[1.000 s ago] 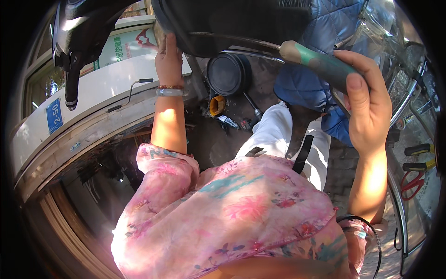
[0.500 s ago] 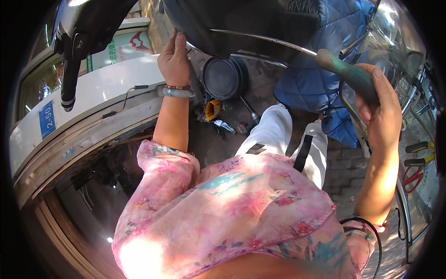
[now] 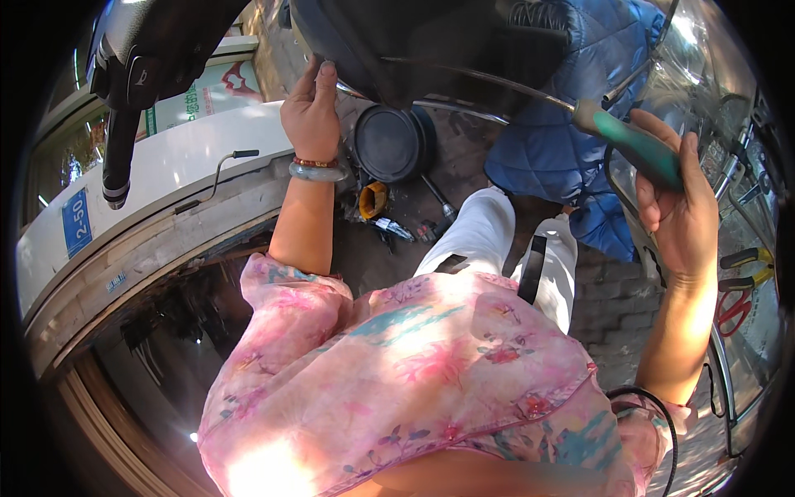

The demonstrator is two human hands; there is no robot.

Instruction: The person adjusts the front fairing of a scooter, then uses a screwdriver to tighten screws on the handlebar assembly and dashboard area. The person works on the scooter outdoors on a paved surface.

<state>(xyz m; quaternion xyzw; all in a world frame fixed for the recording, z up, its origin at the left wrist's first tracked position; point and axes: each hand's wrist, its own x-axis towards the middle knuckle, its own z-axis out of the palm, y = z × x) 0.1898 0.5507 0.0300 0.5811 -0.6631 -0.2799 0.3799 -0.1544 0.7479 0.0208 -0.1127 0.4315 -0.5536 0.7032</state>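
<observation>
My left hand grips the lower edge of a black molded panel at the top of the view, thumb and fingers at its rim. On the right, my right hand wraps round the green-and-grey handle of a tool. The tool's long thin metal shaft runs leftward across the panel; I cannot make out exactly where its tip bears. A blue quilted cover hangs behind the tool.
A black handlebar grip is at upper left, above a white ledge. Below the panel are a round black container, a yellow roll and small tools. Yellow-handled pliers and red-handled scissors lie at right, beside chrome bars.
My right hand and the tool's handle have moved right and slightly down, and the fingers have shifted round the handle. My left hand has moved slightly right, still at the panel's edge.
</observation>
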